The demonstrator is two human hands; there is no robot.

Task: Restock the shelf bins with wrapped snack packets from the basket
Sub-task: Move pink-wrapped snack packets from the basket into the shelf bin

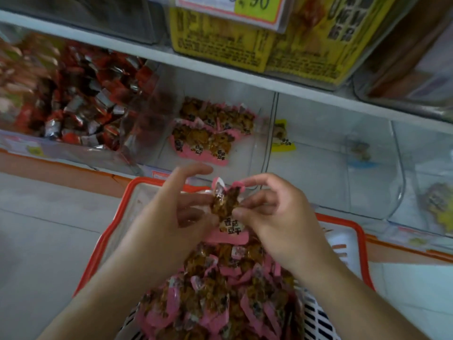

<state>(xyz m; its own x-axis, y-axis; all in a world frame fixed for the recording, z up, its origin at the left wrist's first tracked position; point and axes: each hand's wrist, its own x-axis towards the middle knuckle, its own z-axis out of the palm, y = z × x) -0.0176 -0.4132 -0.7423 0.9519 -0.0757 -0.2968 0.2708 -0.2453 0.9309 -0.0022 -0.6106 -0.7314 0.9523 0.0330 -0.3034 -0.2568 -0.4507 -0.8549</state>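
Hands meet above a white plastic basket with an orange rim [110, 231], heaped with pink-edged wrapped snack packets [215, 295]. Left hand [171, 212] and right hand [277, 217] both pinch one pink-edged packet [226, 204] in curled fingers, before a clear shelf bin [245, 158] holding similar packets.

Your left hand [171, 207] and right hand [277, 212] pinching one pink-edged packet [226, 204] above your orange-rimmed basket [362, 244], more packets in the far bin [267, 153].
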